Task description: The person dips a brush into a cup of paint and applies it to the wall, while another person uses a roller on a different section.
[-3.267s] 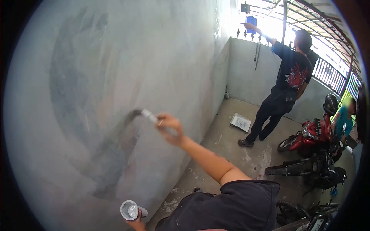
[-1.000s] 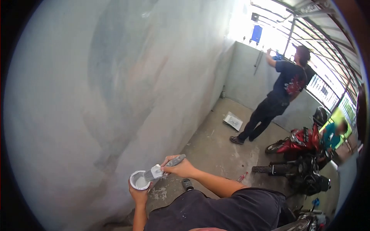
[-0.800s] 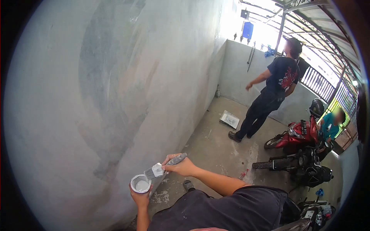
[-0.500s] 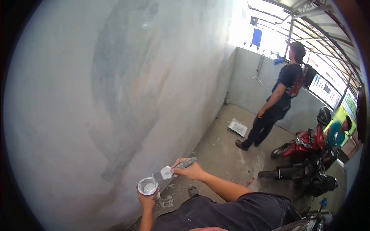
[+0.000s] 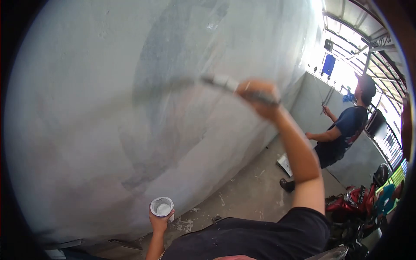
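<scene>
My left hand [image 5: 160, 222] is wrapped round a small round tub [image 5: 162, 207] with whitish paint in it, low beside the wall. Raised in front of the grey, patchy wall [image 5: 86, 121], my right hand [image 5: 261, 97] is closed on the handle of a paintbrush [image 5: 223, 82]. The brush points left, its bristles at or close to the wall surface; motion blur hides whether they touch it.
Another person [image 5: 346, 125] stands at the right by the low wall, one hand raised. A white tray [image 5: 284, 164] lies on the floor [image 5: 242, 190]. A red motorcycle [image 5: 357, 197] and part of a further person in teal are at the lower right.
My right hand and the brush have moved up from beside the tub to the wall. The view has shifted. The standing person has raised a hand towards the low wall.
</scene>
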Motion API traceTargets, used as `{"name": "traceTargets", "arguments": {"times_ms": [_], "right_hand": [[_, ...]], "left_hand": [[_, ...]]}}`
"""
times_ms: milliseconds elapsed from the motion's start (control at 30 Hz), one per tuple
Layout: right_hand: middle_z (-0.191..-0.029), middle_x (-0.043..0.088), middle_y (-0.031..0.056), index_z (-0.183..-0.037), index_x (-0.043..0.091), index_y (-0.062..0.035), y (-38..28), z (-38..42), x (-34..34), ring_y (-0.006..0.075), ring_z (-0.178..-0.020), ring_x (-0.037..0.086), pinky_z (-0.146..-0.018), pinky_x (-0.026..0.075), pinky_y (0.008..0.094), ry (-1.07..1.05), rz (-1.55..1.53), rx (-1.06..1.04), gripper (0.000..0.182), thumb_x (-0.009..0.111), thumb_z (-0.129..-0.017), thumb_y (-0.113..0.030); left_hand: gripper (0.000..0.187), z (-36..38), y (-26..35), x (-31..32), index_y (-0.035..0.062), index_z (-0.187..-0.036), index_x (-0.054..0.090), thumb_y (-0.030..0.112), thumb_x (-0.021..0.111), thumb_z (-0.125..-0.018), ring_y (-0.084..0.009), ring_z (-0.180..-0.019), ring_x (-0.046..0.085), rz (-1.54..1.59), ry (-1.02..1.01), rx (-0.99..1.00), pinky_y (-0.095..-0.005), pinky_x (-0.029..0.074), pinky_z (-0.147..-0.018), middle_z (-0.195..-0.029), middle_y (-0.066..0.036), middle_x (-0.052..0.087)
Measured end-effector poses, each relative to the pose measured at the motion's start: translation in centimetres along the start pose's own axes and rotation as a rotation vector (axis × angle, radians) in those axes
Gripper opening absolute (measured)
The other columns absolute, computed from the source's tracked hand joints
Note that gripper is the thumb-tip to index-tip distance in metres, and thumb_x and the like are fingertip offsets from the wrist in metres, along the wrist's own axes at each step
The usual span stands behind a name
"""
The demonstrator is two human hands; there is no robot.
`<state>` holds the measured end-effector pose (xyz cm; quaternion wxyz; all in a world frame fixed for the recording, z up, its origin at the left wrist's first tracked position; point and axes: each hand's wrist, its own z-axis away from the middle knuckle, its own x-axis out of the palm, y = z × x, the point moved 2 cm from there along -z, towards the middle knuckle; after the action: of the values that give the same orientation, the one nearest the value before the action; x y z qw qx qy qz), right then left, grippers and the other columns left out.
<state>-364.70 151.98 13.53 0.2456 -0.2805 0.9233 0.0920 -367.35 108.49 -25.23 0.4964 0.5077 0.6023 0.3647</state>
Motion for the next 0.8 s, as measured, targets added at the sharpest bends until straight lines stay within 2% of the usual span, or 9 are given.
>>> {"name": "traceTargets", "arguments": {"times_ms": [67, 133, 267, 367, 467, 500, 667, 700, 800], "right_hand": [[-0.093, 0.073, 0.0108, -0.091, 0.072, -0.0061, 3.3, -6.3, -4.1, 0.0237, -0.085, 0.071, -0.077, 0.054, 0.0301, 0.153, 0.171, -0.100, 0.004, 0.071, -0.088, -0.009], [-0.090, 0.073, 0.0048, -0.096, 0.073, -0.0033, 7.3, -11.0, -9.8, 0.0106, -0.083, 0.066, -0.078, 0.052, 0.0253, 0.318, 0.150, -0.093, 0.008, 0.069, -0.090, -0.005], [-0.090, 0.072, 0.0079, -0.097, 0.073, -0.0017, 10.6, -14.9, -11.5, 0.0149, -0.080, 0.068, -0.074, 0.054, 0.0280, 0.462, 0.146, -0.118, 0.010, 0.072, -0.087, -0.001], [-0.090, 0.072, 0.0147, -0.101, 0.071, -0.0030, 7.9, -13.1, -5.1, 0.0294, -0.083, 0.070, -0.073, 0.055, 0.0354, 0.253, 0.159, -0.500, 0.022, 0.068, -0.083, 0.008], [-0.107, 0.069, 0.0141, -0.111, 0.071, -0.0151, 1.3, -6.8, 1.8, 0.0308, -0.100, 0.067, -0.083, 0.055, 0.0400, -0.169, 0.123, -0.253, 0.028, 0.068, -0.084, -0.013], [-0.114, 0.067, 0.0137, -0.111, 0.072, -0.0185, -1.2, -5.7, 3.2, 0.0313, -0.100, 0.068, -0.085, 0.056, 0.0408, -0.174, 0.104, -0.418, 0.029, 0.067, -0.083, -0.013], [-0.109, 0.068, 0.0139, -0.107, 0.071, -0.0128, -4.9, -8.5, 1.1, 0.0314, -0.097, 0.068, -0.083, 0.056, 0.0378, -0.369, -0.295, -0.261, 0.027, 0.067, -0.081, -0.010], [-0.099, 0.070, 0.0117, -0.103, 0.071, -0.0090, -2.5, -10.6, 0.0, 0.0295, -0.089, 0.069, -0.080, 0.055, 0.0363, -0.219, -0.272, -0.398, 0.022, 0.070, -0.081, -0.007], [-0.095, 0.073, 0.0074, -0.098, 0.071, -0.0052, 3.6, -18.9, -9.0, 0.0170, -0.088, 0.069, -0.077, 0.054, 0.0278, 0.102, -0.088, -0.228, 0.011, 0.071, -0.087, -0.004]], "left_hand": [[0.072, 0.9, -1.7, -1.1, 0.0011, -0.116, 0.056, 0.018, 0.096, -0.059, -0.0253, -0.100, 0.064, 0.007, 0.062, 0.000, -0.0374, 0.050, -0.090, -0.109, -0.011, 0.066], [0.072, 1.6, -2.3, -0.6, 0.0009, -0.117, 0.055, 0.018, 0.096, -0.059, -0.0256, -0.101, 0.064, 0.000, 0.114, -0.005, -0.0378, 0.050, -0.091, -0.109, -0.011, 0.066], [0.073, 2.0, -0.8, -0.2, -0.0001, -0.117, 0.054, 0.018, 0.096, -0.060, -0.0265, -0.102, 0.063, -0.011, 0.165, -0.077, -0.0379, 0.049, -0.092, -0.110, -0.013, 0.065], [0.073, 1.5, -0.3, 0.3, -0.0007, -0.117, 0.054, 0.017, 0.095, -0.060, -0.0267, -0.101, 0.063, -0.015, 0.188, -0.055, -0.0374, 0.050, -0.091, -0.110, -0.014, 0.065], [0.071, 1.7, 1.8, 0.5, -0.0011, -0.116, 0.054, 0.016, 0.095, -0.060, -0.0267, -0.098, 0.064, 0.020, 0.193, -0.052, -0.0371, 0.051, -0.089, -0.107, -0.013, 0.066], [0.070, 1.8, 2.3, 0.4, -0.0013, -0.115, 0.055, 0.016, 0.095, -0.060, -0.0266, -0.098, 0.065, 0.009, 0.184, -0.053, -0.0373, 0.051, -0.089, -0.106, -0.013, 0.067], [0.069, 2.0, 6.2, 0.3, -0.0015, -0.115, 0.056, 0.016, 0.095, -0.060, -0.0263, -0.097, 0.066, 0.030, 0.205, -0.077, -0.0377, 0.052, -0.088, -0.107, -0.013, 0.068], [0.069, 2.0, 6.1, 0.4, -0.0017, -0.114, 0.057, 0.016, 0.095, -0.059, -0.0258, -0.097, 0.066, 0.016, 0.204, -0.073, -0.0375, 0.052, -0.087, -0.106, -0.013, 0.068], [0.067, 2.6, 8.2, 0.3, -0.0018, -0.112, 0.058, 0.015, 0.095, -0.059, -0.0249, -0.096, 0.067, 0.009, 0.190, -0.062, -0.0368, 0.052, -0.086, -0.105, -0.013, 0.069]]}}
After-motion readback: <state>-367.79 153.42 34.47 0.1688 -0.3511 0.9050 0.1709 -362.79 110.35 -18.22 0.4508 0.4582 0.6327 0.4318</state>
